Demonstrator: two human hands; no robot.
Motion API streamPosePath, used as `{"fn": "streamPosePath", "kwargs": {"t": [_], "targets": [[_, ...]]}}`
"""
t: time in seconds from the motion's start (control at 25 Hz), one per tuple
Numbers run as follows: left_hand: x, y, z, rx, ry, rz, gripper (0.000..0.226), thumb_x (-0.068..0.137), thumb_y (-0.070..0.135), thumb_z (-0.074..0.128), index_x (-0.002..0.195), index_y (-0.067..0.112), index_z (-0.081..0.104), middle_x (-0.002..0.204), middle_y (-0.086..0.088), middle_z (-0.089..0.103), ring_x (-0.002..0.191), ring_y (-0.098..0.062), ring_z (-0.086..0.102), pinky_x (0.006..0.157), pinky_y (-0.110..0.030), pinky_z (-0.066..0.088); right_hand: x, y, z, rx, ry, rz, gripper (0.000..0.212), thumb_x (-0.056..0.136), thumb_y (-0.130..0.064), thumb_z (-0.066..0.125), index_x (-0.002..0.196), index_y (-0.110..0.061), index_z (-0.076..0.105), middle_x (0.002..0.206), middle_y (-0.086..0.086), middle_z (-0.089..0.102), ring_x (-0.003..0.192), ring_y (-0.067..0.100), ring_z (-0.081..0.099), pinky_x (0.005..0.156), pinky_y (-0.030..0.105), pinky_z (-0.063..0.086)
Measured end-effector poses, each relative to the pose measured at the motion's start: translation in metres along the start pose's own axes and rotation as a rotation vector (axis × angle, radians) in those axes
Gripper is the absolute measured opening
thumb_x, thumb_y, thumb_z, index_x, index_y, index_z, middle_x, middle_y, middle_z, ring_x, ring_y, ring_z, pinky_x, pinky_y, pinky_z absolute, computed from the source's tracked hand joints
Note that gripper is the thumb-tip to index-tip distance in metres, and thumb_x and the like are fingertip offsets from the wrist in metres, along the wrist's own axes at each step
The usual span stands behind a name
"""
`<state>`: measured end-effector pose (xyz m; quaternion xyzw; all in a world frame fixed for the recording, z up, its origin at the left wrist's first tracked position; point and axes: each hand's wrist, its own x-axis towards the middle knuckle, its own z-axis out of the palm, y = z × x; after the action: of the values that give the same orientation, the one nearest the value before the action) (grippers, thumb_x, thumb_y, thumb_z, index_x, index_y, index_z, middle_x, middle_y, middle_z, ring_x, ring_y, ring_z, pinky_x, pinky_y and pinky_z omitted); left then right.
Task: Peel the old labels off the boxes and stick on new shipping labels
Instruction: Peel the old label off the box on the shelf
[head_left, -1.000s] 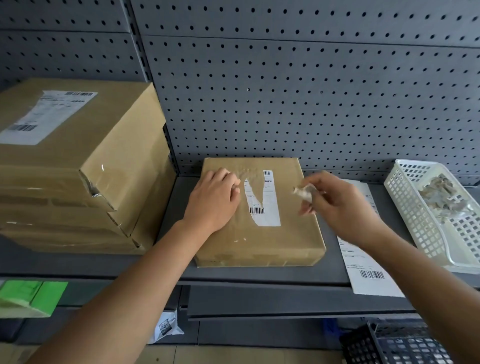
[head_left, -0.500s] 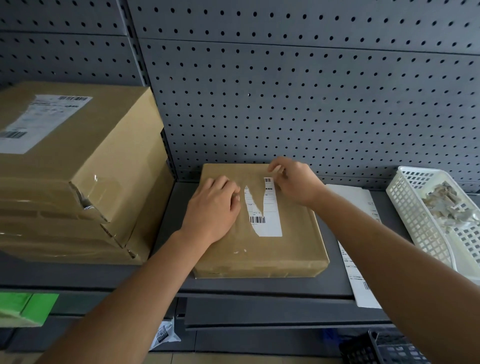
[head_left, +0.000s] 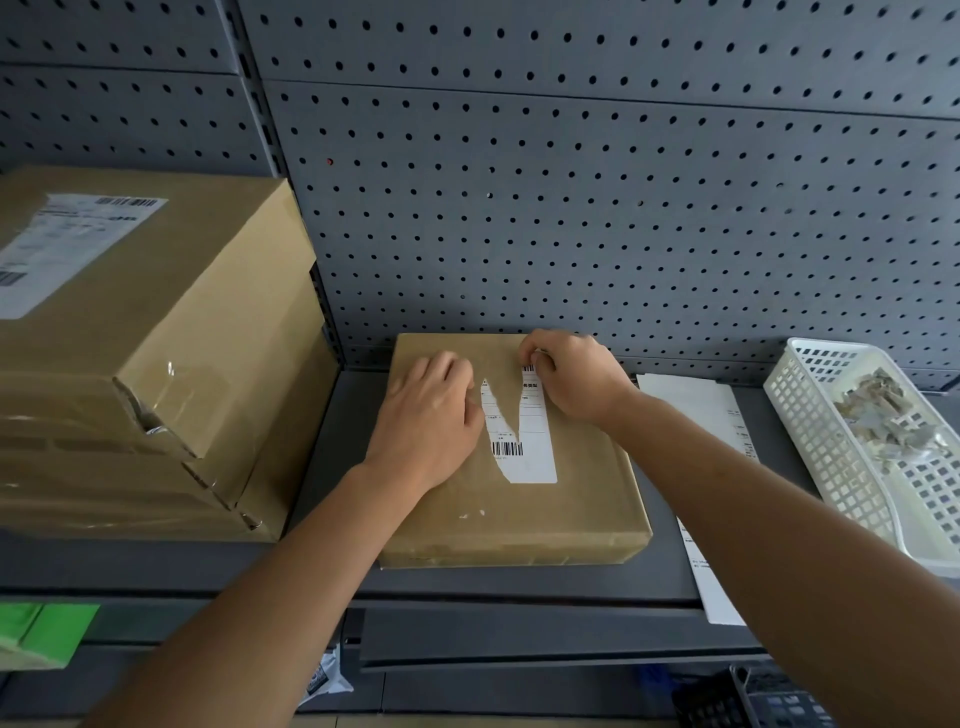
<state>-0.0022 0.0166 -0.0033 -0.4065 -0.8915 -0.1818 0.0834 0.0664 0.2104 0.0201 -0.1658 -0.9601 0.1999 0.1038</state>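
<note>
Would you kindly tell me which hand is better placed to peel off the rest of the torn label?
The right hand: its fingertips pinch the top edge of the torn label. The left hand rests on the box beside the label, so it is probably better used for bracing.

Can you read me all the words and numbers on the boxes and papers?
No text can be read clearly.
The torn label on the flat box: barcodes and small print, too blurred.
The label on the top stacked box: barcode and print, too blurred.
The white sheet beside the flat box: print too small.
</note>
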Motion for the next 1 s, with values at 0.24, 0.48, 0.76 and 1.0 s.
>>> {"fn": "streamPosePath", "kwargs": {"t": [0.24,0.48,0.76,1.0], "targets": [[-0.0009,-0.0014,-0.0010,-0.043,0.002,0.004,0.004,0.095,0.023,0.048,0.098,0.021,0.049,0.111,0.011,0.055,0.108,-0.015,0.047,0.090,-0.035,0.045,-0.0013,0.0025,0.0022,0.009,0.031,-0.023,0.031,0.096,-0.014,0.040,0.102,-0.029,0.067,0.105,-0.006,0.068,0.096,0.022,0.060,0.081,0.037,0.051],[-0.0005,-0.0009,-0.0005,-0.053,0.002,-0.012,0.005,0.095,0.025,0.048,0.098,0.022,0.050,0.108,0.012,0.054,0.106,-0.013,0.047,0.086,-0.034,0.046,0.0017,0.0048,0.0007,-0.016,0.018,-0.017,0.028,0.095,-0.009,0.039,0.093,-0.024,0.063,0.083,-0.007,0.063,0.079,0.025,0.058,0.069,0.031,0.044],[-0.0007,-0.0002,-0.0006,-0.048,0.004,-0.020,0.004,0.096,0.026,0.047,0.097,0.023,0.049,0.108,0.012,0.053,0.106,-0.013,0.047,0.084,-0.032,0.044,0.0015,0.0029,0.0002,-0.024,0.015,-0.052,0.029,0.094,-0.011,0.038,0.096,-0.026,0.064,0.085,-0.007,0.065,0.081,0.021,0.057,0.074,0.033,0.047],[-0.0004,0.0004,-0.0011,-0.042,0.007,-0.014,0.006,0.096,0.027,0.046,0.099,0.023,0.049,0.108,0.012,0.053,0.106,-0.013,0.047,0.084,-0.032,0.044,0.0003,0.0037,-0.0020,0.012,0.009,-0.044,0.031,0.097,-0.014,0.038,0.103,-0.029,0.065,0.091,-0.013,0.065,0.084,0.017,0.057,0.074,0.030,0.045]]}}
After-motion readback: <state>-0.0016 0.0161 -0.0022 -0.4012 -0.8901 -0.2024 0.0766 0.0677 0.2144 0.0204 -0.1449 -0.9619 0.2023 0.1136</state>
